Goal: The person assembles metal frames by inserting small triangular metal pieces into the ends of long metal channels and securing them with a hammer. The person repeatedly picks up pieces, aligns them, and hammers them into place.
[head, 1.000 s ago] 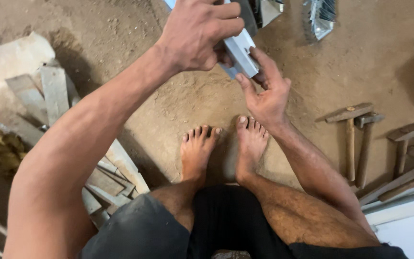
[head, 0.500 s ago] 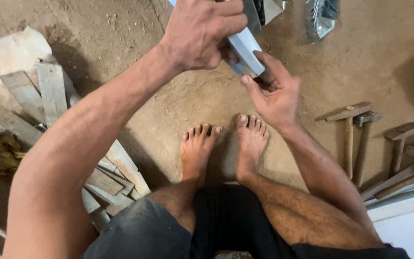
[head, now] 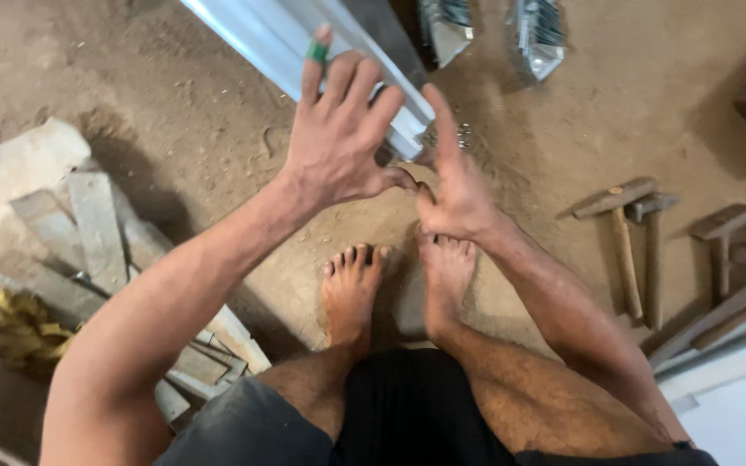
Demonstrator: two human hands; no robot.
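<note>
Head view, looking down at a person squatting barefoot on a dirt floor. The left hand (head: 338,138), at 12 o'clock from the feet (head: 399,280), is spread wide with all fingers fanned; it holds nothing, and a green band wraps one fingertip. The right hand (head: 455,185), just at its 4 o'clock, is also open, fingers straight and pointing up, palm turned toward the left hand; thumb tips nearly meet between them, and it grips nothing. Behind both hands, running from 11 o'clock down toward centre, lies a long pale metal bar (head: 274,39), its near end hidden by the fingers; whether they touch it cannot be told. Wooden mallets (head: 628,233) lie at 3 o'clock. Stone blocks (head: 71,224) and a yellow rag (head: 19,324) sit at 9 o'clock.
</note>
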